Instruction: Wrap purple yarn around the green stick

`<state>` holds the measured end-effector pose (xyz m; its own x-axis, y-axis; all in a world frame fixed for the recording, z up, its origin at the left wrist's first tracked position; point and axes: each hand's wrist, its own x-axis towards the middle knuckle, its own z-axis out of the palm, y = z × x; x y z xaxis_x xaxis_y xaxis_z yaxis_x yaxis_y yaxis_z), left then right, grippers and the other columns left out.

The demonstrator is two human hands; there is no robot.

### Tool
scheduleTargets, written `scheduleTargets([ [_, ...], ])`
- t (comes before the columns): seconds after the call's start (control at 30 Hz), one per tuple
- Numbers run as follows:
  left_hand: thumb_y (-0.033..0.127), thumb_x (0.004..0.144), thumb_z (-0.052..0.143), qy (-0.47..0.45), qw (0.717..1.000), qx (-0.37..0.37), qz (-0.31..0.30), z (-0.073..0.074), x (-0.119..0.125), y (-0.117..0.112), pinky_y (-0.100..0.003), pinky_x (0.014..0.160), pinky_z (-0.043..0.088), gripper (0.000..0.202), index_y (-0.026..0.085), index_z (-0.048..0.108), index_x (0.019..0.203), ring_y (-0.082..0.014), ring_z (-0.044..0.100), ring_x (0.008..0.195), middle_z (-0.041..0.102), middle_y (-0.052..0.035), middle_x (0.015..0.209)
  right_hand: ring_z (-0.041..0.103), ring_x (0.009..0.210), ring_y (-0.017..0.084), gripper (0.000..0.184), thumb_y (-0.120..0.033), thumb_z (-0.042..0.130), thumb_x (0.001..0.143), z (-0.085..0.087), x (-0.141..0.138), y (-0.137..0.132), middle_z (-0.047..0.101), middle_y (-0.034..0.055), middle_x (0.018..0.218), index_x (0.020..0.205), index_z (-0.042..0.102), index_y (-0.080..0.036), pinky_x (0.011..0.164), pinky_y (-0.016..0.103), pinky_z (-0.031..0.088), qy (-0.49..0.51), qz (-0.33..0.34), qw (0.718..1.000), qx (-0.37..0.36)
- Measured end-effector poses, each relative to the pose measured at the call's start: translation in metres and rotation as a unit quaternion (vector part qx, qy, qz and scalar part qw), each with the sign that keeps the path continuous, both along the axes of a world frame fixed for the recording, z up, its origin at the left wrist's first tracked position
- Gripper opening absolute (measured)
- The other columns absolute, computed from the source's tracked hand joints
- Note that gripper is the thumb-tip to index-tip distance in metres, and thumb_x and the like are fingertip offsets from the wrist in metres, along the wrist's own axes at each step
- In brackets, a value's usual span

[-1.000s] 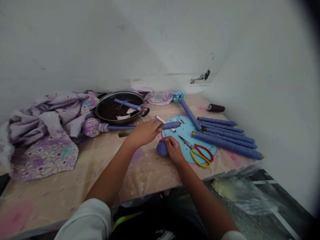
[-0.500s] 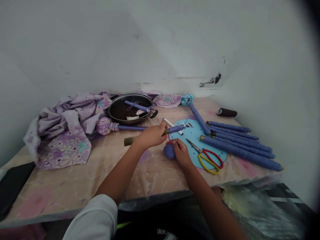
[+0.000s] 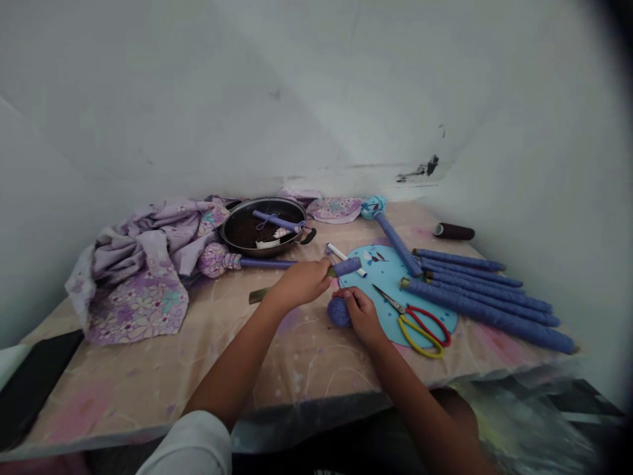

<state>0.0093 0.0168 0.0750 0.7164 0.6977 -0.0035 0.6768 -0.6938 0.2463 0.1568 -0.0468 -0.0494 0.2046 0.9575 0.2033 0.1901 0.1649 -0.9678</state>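
1. Our left hand (image 3: 301, 284) is clamped around a bamboo stick (image 3: 346, 266). The end bound in blue-violet yarn juts out past the fingers toward the table's far edge, and the bare tan end points left.
2. Our right hand (image 3: 361, 316) lies just beside the left but apart from it, its fingers curled over a ball of blue-violet yarn (image 3: 339, 311). The ball sits on the table, between the two hands and touching the right one.
3. Just right of the hands lies a blue disc (image 3: 386, 277) with small red shapes on it. A white marker (image 3: 343, 259) lies across its upper left rim, and a pair of scissors (image 3: 401, 309) with red and yellow handles rests on its lower right part, the handles reaching over the rim.
4. Toward the table's right edge, a row of yarn-wrapped sticks (image 3: 484, 297) lies side by side. A blue-headed wrapped stick (image 3: 395, 244) slants from the far edge down to the disc, and a dark thread spool (image 3: 453, 231) stands near the far right corner.
5. At the far edge sits a dark pan (image 3: 221, 231) holding a wrapped stick, with a flowered cloth scrap (image 3: 336, 210) to its right.
6. Toward the left, a crumpled lilac floral cloth (image 3: 138, 290) and a stick with a floral bulb head (image 3: 215, 260) lie on the peach printed table cover (image 3: 148, 389). A flat black object (image 3: 37, 386) lies at the left edge, and our white sleeve (image 3: 185, 445) shows at the near edge.
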Motion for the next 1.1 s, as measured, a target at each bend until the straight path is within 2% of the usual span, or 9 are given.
scheduleTargets([
  [0.13,0.033,0.085,0.032,-0.038,0.996,-0.082,-0.026,-0.003,0.002,-0.002,-0.028,0.068,0.042,0.031,0.016,0.04,0.109,-0.0201,0.059,0.081,0.062,-0.0085,0.09,0.055,0.076,0.016,0.027,-0.039,0.042,0.083,-0.001,0.0,-0.001,0.062,0.0038,0.079,0.082,0.059,-0.018,0.071,0.028,0.042,-0.02,0.004,1.0,0.011],
  [0.3,0.038,0.074,0.051,-0.101,0.987,-0.125,-0.026,-0.012,0.004,0.004,-0.026,0.065,0.042,0.042,0.017,0.037,0.107,-0.0188,0.058,0.08,0.06,-0.0074,0.094,0.054,0.069,0.015,0.026,-0.039,0.042,0.083,-0.001,-0.001,0.001,0.06,0.0012,0.073,0.082,0.059,-0.019,0.063,0.025,0.042,-0.03,-0.004,1.0,0.004],
  [0.4,0.036,0.074,0.05,-0.107,0.987,-0.109,-0.04,-0.015,0.002,0.01,-0.025,0.064,0.041,0.034,0.017,0.04,0.1,-0.018,0.057,0.078,0.059,-0.0067,0.093,0.056,0.075,0.016,0.026,-0.037,0.041,0.084,0.001,0.0,0.002,0.062,0.0025,0.078,0.081,0.059,-0.019,0.07,0.026,0.042,-0.025,0.004,1.0,0.01],
  [0.53,0.036,0.077,0.047,-0.071,0.994,-0.059,-0.054,-0.015,0.001,0.013,-0.027,0.066,0.04,0.027,0.017,0.044,0.096,-0.0191,0.057,0.08,0.06,-0.0061,0.091,0.057,0.077,0.016,0.027,-0.038,0.041,0.084,0.003,-0.001,0.002,0.062,0.0036,0.08,0.082,0.059,-0.019,0.072,0.028,0.042,-0.02,0.005,1.0,0.005],
  [0.7,0.036,0.084,0.038,-0.016,1.0,-0.008,-0.022,-0.018,0.009,0.008,-0.029,0.071,0.041,0.029,0.016,0.044,0.103,-0.0208,0.057,0.086,0.06,-0.0095,0.096,0.057,0.078,0.017,0.027,-0.038,0.041,0.085,0.002,-0.001,0.0,0.063,0.0038,0.081,0.082,0.06,-0.019,0.073,0.028,0.043,-0.02,0.008,1.0,0.015],
  [0.9,0.032,0.084,0.039,0.01,0.997,0.074,0.032,-0.026,0.021,0.004,-0.03,0.069,0.042,0.032,0.018,0.039,0.113,-0.0229,0.057,0.09,0.055,-0.0106,0.105,0.056,0.077,0.016,0.026,-0.037,0.041,0.085,0.003,-0.003,-0.002,0.063,0.0035,0.081,0.083,0.06,-0.02,0.071,0.027,0.043,-0.03,0.018,0.999,0.026],
  [1.0,0.031,0.084,0.04,0.02,0.995,0.085,0.043,-0.028,0.023,0.002,-0.031,0.069,0.042,0.033,0.019,0.04,0.115,-0.0235,0.057,0.09,0.055,-0.0102,0.105,0.056,0.077,0.016,0.027,-0.037,0.04,0.085,0.003,-0.003,-0.002,0.062,0.0036,0.081,0.083,0.06,-0.02,0.071,0.028,0.043,-0.042,0.023,0.998,0.028],
  [1.1,0.031,0.085,0.037,0.005,0.997,0.066,0.034,-0.028,0.023,0.002,-0.031,0.069,0.042,0.032,0.018,0.041,0.114,-0.0237,0.057,0.089,0.056,-0.0106,0.105,0.056,0.076,0.016,0.027,-0.038,0.04,0.084,0.002,-0.002,-0.001,0.062,0.0035,0.08,0.083,0.06,-0.02,0.071,0.028,0.043,-0.034,0.014,0.999,0.024],
])
